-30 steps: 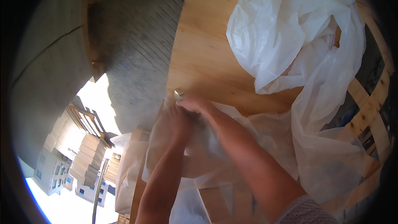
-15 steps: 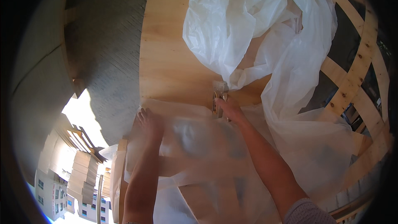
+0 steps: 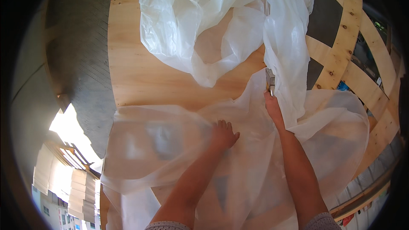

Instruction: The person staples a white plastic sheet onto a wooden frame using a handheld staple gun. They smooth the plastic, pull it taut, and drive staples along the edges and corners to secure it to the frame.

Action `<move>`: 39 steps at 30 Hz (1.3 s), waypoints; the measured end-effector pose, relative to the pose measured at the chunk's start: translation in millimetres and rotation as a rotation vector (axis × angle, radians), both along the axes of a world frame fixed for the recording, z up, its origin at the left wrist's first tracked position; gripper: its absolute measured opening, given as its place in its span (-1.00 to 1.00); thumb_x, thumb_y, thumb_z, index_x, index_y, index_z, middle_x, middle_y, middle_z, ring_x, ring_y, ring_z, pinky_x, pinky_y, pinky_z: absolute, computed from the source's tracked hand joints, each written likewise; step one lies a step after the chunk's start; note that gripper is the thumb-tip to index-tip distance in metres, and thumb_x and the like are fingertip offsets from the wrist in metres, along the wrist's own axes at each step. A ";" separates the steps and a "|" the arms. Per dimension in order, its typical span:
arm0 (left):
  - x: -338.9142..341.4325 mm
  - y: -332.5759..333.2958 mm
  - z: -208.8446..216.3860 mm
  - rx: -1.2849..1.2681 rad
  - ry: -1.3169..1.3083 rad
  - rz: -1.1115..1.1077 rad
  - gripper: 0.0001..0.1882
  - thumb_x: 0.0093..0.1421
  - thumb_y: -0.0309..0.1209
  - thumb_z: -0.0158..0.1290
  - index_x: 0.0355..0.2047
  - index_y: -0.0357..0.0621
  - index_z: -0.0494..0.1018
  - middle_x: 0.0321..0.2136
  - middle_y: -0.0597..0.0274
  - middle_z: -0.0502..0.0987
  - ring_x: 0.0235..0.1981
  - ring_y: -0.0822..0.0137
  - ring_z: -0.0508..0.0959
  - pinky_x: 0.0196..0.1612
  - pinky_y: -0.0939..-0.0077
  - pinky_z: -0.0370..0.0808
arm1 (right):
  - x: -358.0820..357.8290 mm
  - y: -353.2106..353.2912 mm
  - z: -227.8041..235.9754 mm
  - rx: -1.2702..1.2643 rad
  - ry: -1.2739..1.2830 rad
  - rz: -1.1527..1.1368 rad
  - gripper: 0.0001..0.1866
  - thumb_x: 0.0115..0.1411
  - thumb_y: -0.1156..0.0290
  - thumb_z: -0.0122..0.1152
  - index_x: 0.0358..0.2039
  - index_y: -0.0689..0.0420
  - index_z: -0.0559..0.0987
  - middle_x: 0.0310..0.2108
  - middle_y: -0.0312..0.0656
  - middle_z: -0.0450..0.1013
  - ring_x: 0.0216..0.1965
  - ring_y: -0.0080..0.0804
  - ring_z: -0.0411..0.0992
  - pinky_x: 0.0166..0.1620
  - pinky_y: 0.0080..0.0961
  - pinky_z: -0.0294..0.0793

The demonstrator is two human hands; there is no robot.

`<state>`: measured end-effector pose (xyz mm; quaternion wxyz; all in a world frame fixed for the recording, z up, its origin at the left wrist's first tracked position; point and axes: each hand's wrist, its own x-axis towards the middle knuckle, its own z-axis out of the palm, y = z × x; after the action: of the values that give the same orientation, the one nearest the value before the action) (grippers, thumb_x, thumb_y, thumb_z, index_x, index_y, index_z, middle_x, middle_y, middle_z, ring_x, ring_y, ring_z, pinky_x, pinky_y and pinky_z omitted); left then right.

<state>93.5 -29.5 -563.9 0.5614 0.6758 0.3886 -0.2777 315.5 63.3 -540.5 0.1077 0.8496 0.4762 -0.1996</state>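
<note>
While the right hand (image 3: 272, 102) was wrapped around a metal tool (image 3: 270, 80) near the right side of the wooden board (image 3: 130, 68), the left hand (image 3: 224, 136) lay palm down on a cloudy plastic sheet (image 3: 145, 125), its fingers slightly parted and its thumb held off to the side. The sheet's far edge crossed the near part of the board, fairly straight at the left and rising in a peak toward the tool. A bunched heap of plastic (image 3: 166, 25) sat farther up the board, with a long fold running down the right side beside the tool; I cannot tell whether the two touched. Between heap and sheet the board showed as a strip, leaving room to move. Left of the board's side edge was grey ground (image 3: 83, 81); to its right, crossed slats (image 3: 343, 55) framed gaps.
</note>
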 end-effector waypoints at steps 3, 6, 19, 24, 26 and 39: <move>30.9 -31.1 20.8 -0.268 -0.066 -0.010 -0.31 0.31 0.11 -0.22 0.18 -0.21 0.30 0.19 -0.08 0.32 0.24 0.01 0.27 0.24 -0.04 0.14 | 12.7 26.0 31.6 0.100 -0.056 -0.076 -0.67 0.22 0.21 0.13 -0.32 0.28 0.57 -0.45 -0.01 0.53 -0.41 0.01 0.46 -0.23 -0.21 0.43; 52.3 -45.9 54.3 -0.387 -0.192 -0.025 -0.30 0.32 0.12 -0.24 0.22 -0.18 0.26 0.22 -0.02 0.31 0.26 0.02 0.26 0.25 -0.04 0.13 | 10.8 45.9 46.8 0.068 0.115 -0.233 -0.69 0.24 0.25 0.14 -0.28 0.31 0.55 -0.46 -0.07 0.50 -0.43 -0.14 0.46 -0.25 -0.23 0.42; 71.3 -63.2 120.7 -0.476 -0.523 0.016 -0.30 0.37 0.10 -0.33 0.30 -0.15 0.18 0.30 -0.02 0.22 0.34 0.02 0.15 0.32 -0.04 0.01 | -73.8 -35.0 -47.7 -0.974 0.449 0.185 -0.62 0.08 0.28 0.17 -0.17 0.29 0.52 -0.21 0.05 0.52 -0.12 -0.03 0.50 -0.06 -0.15 0.48; 70.2 -103.6 117.7 -0.302 -0.599 0.238 -0.29 0.37 0.09 -0.30 0.29 -0.21 0.18 0.30 -0.03 0.22 0.36 0.03 0.11 0.34 -0.07 -0.03 | -101.7 -40.9 -78.2 -0.089 0.307 0.172 -0.47 0.10 0.33 0.26 0.05 0.28 0.38 -0.04 0.07 0.42 0.04 0.04 0.37 0.08 -0.12 0.36; 69.5 -106.8 116.9 -0.325 -0.608 0.256 -0.30 0.37 0.08 -0.29 0.29 -0.23 0.18 0.30 -0.04 0.22 0.36 0.03 0.11 0.35 -0.07 -0.05 | -102.3 -24.6 -90.6 0.010 0.327 0.180 -0.46 0.10 0.33 0.27 0.05 0.28 0.37 -0.02 0.06 0.40 0.06 0.06 0.35 0.10 -0.09 0.33; 60.3 -46.6 136.3 -0.406 -0.554 -0.037 -0.35 0.36 0.05 -0.29 0.27 -0.14 0.23 0.26 -0.02 0.27 0.31 0.00 0.19 0.32 -0.09 0.00 | -10.5 -110.1 -117.8 -0.651 0.176 0.382 -0.69 0.09 0.34 0.22 -0.16 0.21 0.54 -0.18 0.02 0.48 -0.14 0.08 0.44 -0.01 -0.05 0.40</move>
<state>153.8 -76.1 -427.6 0.7635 0.6069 0.1458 -0.1655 304.9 -46.8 -658.3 0.3658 0.6466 0.5450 -0.3887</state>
